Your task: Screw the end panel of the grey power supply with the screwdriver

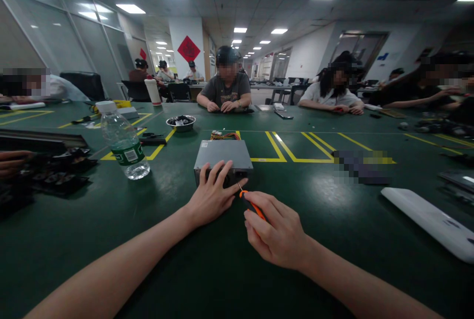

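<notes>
A grey metal computer power supply [224, 153] sits on the green table in front of me, with a bundle of coloured cables [231, 136] at its far side. My left hand [211, 195] rests against its near face with the fingers spread, the fingertips reaching its top edge. In my right hand [274, 230] is a screwdriver [255, 209] with an orange and black handle, gripped between thumb and fingers. Its thin shaft points up and left at the near face, close to my left hand's outstretched finger. Whether the tip touches a screw I cannot tell.
A clear water bottle [124, 143] stands to the left, beside dark parts [55, 176]. Behind it is a metal bowl [180, 122] of small items. At right lies a long white object [425, 218]. Yellow tape [311, 160] marks the table. Several people sit around, one [226, 84] directly opposite.
</notes>
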Motion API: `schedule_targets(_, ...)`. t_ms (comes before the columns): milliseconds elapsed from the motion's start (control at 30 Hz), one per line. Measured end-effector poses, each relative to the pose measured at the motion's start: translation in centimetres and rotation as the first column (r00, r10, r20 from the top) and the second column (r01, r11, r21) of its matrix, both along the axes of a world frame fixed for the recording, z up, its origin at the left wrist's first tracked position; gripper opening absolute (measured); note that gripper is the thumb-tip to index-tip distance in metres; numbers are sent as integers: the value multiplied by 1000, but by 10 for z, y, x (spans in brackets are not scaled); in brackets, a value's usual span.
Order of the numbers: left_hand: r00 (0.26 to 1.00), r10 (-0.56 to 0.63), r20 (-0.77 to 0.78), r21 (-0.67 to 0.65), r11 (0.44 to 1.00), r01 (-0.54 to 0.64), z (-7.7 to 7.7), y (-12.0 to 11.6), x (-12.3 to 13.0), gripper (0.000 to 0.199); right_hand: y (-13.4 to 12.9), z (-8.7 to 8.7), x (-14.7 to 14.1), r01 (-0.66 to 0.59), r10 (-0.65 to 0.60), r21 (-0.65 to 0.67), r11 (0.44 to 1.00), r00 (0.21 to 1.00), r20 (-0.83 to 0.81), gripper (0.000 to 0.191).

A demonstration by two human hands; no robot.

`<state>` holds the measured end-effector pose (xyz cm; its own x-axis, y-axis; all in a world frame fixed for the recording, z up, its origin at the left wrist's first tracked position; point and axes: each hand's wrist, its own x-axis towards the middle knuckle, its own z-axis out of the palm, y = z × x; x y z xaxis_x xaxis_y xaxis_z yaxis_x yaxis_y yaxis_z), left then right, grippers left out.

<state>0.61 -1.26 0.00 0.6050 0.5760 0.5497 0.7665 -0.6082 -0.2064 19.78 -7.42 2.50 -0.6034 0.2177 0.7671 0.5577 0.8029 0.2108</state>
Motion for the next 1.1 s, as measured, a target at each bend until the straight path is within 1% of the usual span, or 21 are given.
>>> schedule_targets(167, 998, 51, -26, 35, 998, -51, -2, 1, 5, 48, -1, 2, -4, 12, -12, 17, 1000, 1000, -13, 20)
schedule_targets(500, 987, 129, -93, 100, 988, -119, -4, 0, 10, 56, -3, 2, -6, 12, -12, 20, 1000, 1000, -21, 20)
schedule_targets(667, 982, 148, -116, 120, 984, -134, -3, 0, 11, 59, -3, 2, -6, 5, -5, 8, 1000, 1000, -24, 20)
schedule_targets(800, 983, 146, -115, 125, 983, -131, -3, 1, 12, 59, -2, 0, -5, 1, -1, 2, 1000, 1000, -18, 23)
schedule_targets(933, 988, 122, -98, 115, 987, -111, -4, 1, 9, 56, -2, -3, -3, 46, -47, 27, 999, 997, 61, 26)
schedule_targets(1000, 991, 93, -92, 92, 992, -84, -2, 0, 6, 54, -2, -4, -2, 62, -65, 50, 997, 995, 77, 23)
schedule_targets(1100, 995, 44, -94, 47, 998, -40, 1, -2, 0, 50, -1, -4, -1, 57, -62, 86, 995, 997, 54, 18)
